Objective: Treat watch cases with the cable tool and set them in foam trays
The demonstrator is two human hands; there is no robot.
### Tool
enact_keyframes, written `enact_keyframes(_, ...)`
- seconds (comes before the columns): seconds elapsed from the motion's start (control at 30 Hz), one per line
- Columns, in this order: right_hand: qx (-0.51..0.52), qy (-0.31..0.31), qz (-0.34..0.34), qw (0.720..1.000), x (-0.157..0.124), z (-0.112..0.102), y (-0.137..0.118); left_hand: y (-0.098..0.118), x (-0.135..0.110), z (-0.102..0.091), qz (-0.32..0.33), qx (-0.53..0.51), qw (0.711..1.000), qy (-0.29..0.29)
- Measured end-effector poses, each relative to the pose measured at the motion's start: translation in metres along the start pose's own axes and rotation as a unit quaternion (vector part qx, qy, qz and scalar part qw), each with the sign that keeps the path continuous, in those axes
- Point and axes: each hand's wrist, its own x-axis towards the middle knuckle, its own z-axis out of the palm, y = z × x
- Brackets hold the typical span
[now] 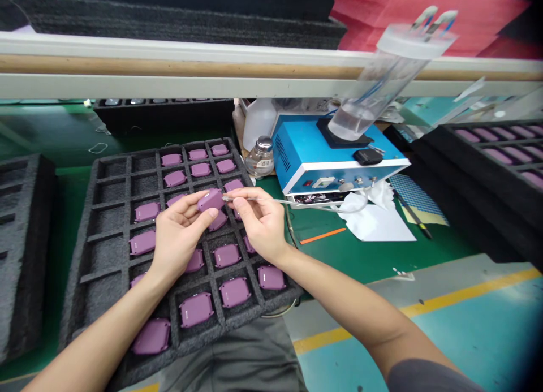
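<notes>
My left hand (180,231) is closed on a small purple square part (211,199), held above a black foam tray (114,228). My right hand (259,219) pinches a thin clear tube with a metal tip (244,198), and the tip touches the right edge of the purple part. The tube runs right toward a blue box machine (314,154). Many of the tray's cells hold the same kind of purple part (234,291); the cells on the left side are bare.
A clear cylinder (373,92) stands on the blue machine. A small glass bottle (259,157) and a white plastic bottle (258,123) sit behind the tray. White wipes (375,216) lie right of the machine. More foam trays sit at left (21,239) and right (500,171).
</notes>
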Motion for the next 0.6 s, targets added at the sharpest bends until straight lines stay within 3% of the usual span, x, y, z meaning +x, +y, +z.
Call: enact_keyframes(0.6,-0.002,-0.001,0.007,1.000,0.0001,0.0004,0.0012,-0.0005,0.0006,-0.0006,0.000,-0.003,1.000,-0.005)
